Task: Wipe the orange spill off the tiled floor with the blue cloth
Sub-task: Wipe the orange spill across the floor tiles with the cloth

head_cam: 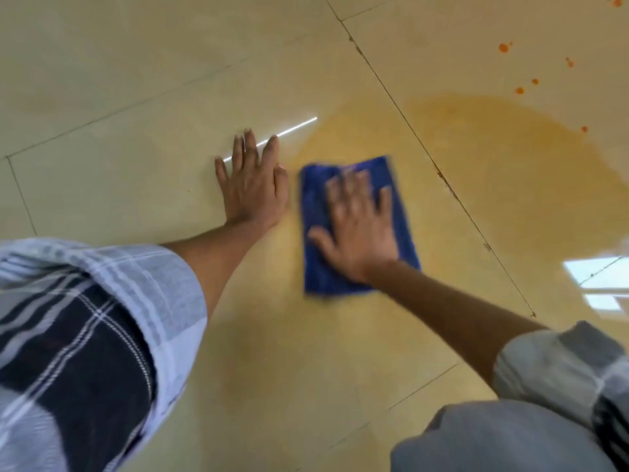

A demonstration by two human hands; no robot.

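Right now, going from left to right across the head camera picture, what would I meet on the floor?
Left hand flat on the tiles → blue cloth under the right hand → dark tile joint → orange spill → orange droplets.

Right hand [360, 226] flat on blue cloth [354, 277] over orange spill [510, 158]; left hand [253, 185] flat on floor [136, 97].

Rolled plaid sleeves [102, 318], white-navy checks; grey trousers [493, 441]; bare forearms.
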